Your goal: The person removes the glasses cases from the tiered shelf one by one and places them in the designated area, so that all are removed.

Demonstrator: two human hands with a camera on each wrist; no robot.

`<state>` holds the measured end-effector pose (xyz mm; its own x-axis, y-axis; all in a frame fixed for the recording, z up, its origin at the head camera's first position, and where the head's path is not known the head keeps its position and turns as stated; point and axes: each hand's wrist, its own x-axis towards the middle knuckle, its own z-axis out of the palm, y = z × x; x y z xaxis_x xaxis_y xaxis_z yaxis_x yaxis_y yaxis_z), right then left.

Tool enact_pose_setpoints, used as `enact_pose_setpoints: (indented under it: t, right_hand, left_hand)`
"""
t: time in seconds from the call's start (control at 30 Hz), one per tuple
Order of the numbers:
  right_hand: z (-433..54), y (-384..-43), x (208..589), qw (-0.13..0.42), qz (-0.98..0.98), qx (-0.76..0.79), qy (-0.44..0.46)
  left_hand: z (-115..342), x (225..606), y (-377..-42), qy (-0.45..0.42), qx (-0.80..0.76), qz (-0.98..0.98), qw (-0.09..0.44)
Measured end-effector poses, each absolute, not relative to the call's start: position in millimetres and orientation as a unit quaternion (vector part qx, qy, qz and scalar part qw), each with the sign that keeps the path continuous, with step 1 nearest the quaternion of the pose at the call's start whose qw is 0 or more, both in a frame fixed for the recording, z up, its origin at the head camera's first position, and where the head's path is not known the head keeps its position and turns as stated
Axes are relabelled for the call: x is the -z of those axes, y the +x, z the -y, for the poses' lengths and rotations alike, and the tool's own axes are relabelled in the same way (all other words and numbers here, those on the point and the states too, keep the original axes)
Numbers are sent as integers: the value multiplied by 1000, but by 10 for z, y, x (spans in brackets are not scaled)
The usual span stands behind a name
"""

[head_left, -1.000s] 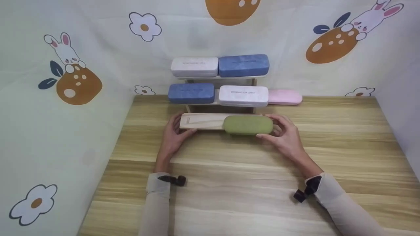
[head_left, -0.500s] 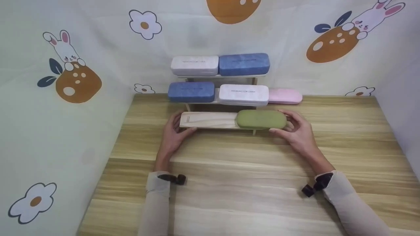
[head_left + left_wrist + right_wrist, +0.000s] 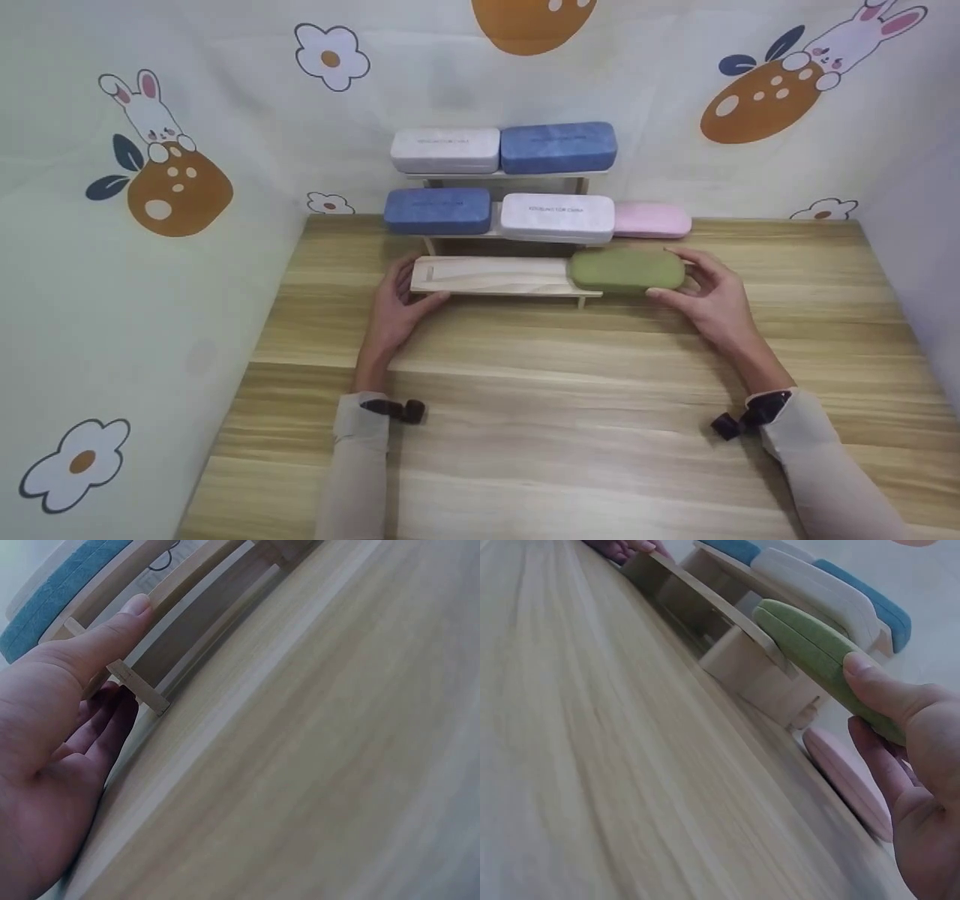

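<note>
My right hand (image 3: 716,304) grips the right end of a green glasses case (image 3: 628,270), thumb in front and fingers behind. Most of that case sticks out past the right end of the lowest board on a tiered wooden rack (image 3: 495,276). Its left end overlaps the board; whether they touch, I cannot tell. At the rack's other end, my left hand (image 3: 396,306) holds the lowest board. In the left wrist view the thumb (image 3: 124,626) lies along the board's front edge, with the other fingers (image 3: 101,724) curled below it, partly hidden.
On the middle tier sit a blue case (image 3: 437,211) and a white case (image 3: 557,217). Another white case (image 3: 445,151) and a blue case (image 3: 558,148) stand on top. A pink case (image 3: 654,220) lies on the wood-grain table (image 3: 525,420) right of the rack, near the patterned backdrop (image 3: 645,90).
My right hand has moved right with the green case, from over the lowest board to beyond its right end, baring more of the board. My left hand has stayed in place.
</note>
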<state>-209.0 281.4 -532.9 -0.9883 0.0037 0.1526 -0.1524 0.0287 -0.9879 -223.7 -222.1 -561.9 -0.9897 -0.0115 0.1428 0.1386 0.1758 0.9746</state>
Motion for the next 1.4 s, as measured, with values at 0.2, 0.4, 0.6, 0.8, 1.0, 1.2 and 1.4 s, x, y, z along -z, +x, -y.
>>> enact_pose_setpoints:
  t: [0.2,0.4,0.6,0.8,1.0,1.2,1.4]
  right_hand:
    - [-2994,-2130,5311,54,704,-707,43]
    - [-3223,-2171,5281,51,682,-730,11]
    - [-3413,-2232,5280,44,675,-736,-28]
    - [-3557,-2274,5293,60,632,-772,-12]
    - [-3719,-2291,5276,81,613,-785,-26]
    - [-3860,-2306,5291,102,607,-786,-53]
    - [-3958,-2319,5301,122,593,-793,-67]
  left_hand:
    - [2213,5601,-2231,-38,637,767,60]
    - [2211,5584,-2221,-37,637,768,59]
    - [2215,5589,-2221,-38,642,764,57]
    - [2205,5589,-2218,-36,645,762,51]
    - [2198,5586,-2226,-38,649,758,44]
    - [2208,5585,-2232,-32,646,761,41]
    - [2201,5584,-2222,-30,652,756,41]
